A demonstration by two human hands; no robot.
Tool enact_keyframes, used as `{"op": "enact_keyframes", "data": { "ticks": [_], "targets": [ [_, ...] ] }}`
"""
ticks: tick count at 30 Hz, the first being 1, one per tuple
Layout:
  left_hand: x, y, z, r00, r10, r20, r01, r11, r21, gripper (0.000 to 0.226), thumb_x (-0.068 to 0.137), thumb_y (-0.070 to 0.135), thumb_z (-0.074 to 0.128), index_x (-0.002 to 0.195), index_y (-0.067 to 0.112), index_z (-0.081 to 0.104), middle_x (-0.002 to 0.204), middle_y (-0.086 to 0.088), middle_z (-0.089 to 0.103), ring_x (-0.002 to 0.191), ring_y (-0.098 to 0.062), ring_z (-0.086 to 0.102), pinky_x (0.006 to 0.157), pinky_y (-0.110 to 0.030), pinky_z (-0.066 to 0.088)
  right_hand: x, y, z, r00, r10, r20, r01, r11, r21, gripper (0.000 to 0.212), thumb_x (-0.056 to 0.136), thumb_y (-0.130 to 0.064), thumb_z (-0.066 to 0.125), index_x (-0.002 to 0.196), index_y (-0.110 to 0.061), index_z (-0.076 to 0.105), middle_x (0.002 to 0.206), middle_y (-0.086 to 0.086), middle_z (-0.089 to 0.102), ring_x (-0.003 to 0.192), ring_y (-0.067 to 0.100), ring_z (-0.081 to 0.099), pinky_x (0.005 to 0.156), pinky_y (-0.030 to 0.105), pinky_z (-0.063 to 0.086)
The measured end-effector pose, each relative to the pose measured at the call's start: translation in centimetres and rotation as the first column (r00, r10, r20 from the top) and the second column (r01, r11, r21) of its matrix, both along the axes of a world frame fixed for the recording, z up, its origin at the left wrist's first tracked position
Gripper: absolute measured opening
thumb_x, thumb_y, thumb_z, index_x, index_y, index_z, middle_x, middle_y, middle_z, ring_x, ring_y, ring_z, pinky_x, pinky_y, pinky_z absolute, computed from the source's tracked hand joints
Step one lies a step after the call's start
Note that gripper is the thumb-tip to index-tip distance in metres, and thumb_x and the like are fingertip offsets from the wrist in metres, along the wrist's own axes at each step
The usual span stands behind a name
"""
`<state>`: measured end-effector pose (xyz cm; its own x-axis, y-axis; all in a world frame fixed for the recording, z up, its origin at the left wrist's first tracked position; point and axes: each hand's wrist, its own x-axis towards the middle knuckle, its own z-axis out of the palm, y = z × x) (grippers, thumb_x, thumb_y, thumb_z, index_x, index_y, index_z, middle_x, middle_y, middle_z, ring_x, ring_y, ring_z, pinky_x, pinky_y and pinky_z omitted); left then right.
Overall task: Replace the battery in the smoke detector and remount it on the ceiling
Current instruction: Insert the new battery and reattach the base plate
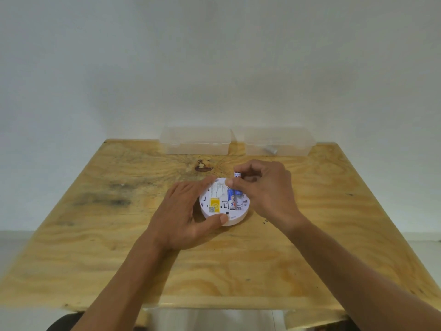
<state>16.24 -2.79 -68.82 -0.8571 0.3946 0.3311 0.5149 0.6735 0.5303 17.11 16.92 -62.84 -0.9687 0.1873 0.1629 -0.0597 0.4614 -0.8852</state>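
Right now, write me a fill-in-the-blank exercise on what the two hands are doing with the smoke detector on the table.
1. The smoke detector lies on the plywood table with its ____ side facing up.
2. The left hand steadies the detector while the right hand pinches a ____ at its far edge.
3. Another battery already lies in the detector's ____.
4. At the table's far edge stand ____ clear plastic boxes.

Missing words: back; battery; battery compartment; two
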Motion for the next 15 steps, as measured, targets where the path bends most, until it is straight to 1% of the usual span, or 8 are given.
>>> {"op": "enact_keyframes", "data": {
  "ticks": [3, 5, 7, 10, 12, 15],
  "targets": [
    [0.1, 0.1, 0.0, 1.0, 0.007, -0.009, -0.007, 1.0, 0.015, 0.085, 0.077, 0.073, 0.055, 0.146, 0.024, 0.048, 0.128, 0.018, 0.058, 0.11, 0.004, 0.044, 0.102, -0.026, 0.034, 0.0, -0.1, -0.4, 1.0, 0.006, -0.02, -0.004, 0.994, 0.106, 0.022, 0.072, -0.022, 0.086, 0.092, -0.016, 0.079, 0.077, -0.012, 0.07, 0.073, -0.006, 0.065, 0.061, 0.003, 0.046],
    [0.1, 0.1, 0.0, 1.0, 0.007, -0.005, -0.007, 1.0, 0.007, 0.086, 0.077, 0.073, 0.054, 0.147, 0.024, 0.048, 0.131, 0.014, 0.06, 0.111, 0.003, 0.045, 0.103, -0.028, 0.035, -0.1, 0.1, -0.5, 0.999, 0.02, -0.048, -0.011, 0.983, 0.181, 0.019, 0.075, -0.026, 0.084, 0.091, -0.017, 0.079, 0.077, -0.014, 0.068, 0.073, -0.008, 0.06, 0.061, 0.002, 0.041],
    [0.0, 0.1, 0.0, 1.0, 0.01, 0.001, -0.01, 1.0, -0.004, 0.088, 0.077, 0.075, 0.052, 0.148, 0.024, 0.047, 0.133, 0.011, 0.061, 0.112, 0.002, 0.044, 0.105, -0.032, 0.037, -0.2, 0.4, -0.7, 0.998, 0.033, -0.051, -0.02, 0.973, 0.23, 0.017, 0.076, -0.03, 0.083, 0.087, -0.018, 0.08, 0.079, -0.013, 0.069, 0.075, -0.005, 0.057, 0.063, 0.006, 0.038],
    [-0.1, 0.1, 0.0, 1.0, 0.02, 0.004, -0.019, 1.0, -0.022, 0.091, 0.075, 0.077, 0.05, 0.149, 0.024, 0.045, 0.136, 0.011, 0.06, 0.112, 0.002, 0.042, 0.105, -0.032, 0.037, -0.1, 0.7, -1.2, 0.999, 0.033, -0.038, -0.022, 0.964, 0.266, 0.015, 0.078, -0.037, 0.08, 0.083, -0.023, 0.079, 0.086, -0.009, 0.07, 0.089, 0.01, 0.056, 0.071, 0.022, 0.039],
    [-0.1, 0.2, 0.0, 1.0, 0.022, 0.002, -0.021, 0.999, -0.026, 0.092, 0.075, 0.078, 0.049, 0.149, 0.025, 0.044, 0.136, 0.01, 0.06, 0.111, 0.004, 0.04, 0.105, -0.031, 0.036, 0.1, 0.8, -1.5, 0.998, 0.037, -0.042, -0.024, 0.96, 0.28, 0.014, 0.079, -0.039, 0.078, 0.082, -0.025, 0.077, 0.089, -0.006, 0.068, 0.095, 0.015, 0.054, 0.076, 0.029, 0.041],
    [0.0, 0.3, 0.1, 1.0, 0.025, -0.003, -0.025, 0.999, -0.033, 0.09, 0.075, 0.077, 0.048, 0.148, 0.025, 0.045, 0.134, 0.009, 0.062, 0.11, 0.002, 0.042, 0.104, -0.031, 0.035, 0.5, 0.7, -2.3, 0.996, 0.049, -0.08, -0.019, 0.941, 0.337, 0.015, 0.081, -0.037, 0.076, 0.083, -0.022, 0.076, 0.091, -0.005, 0.065, 0.095, 0.014, 0.05, 0.076, 0.026, 0.038]
  ]
}}
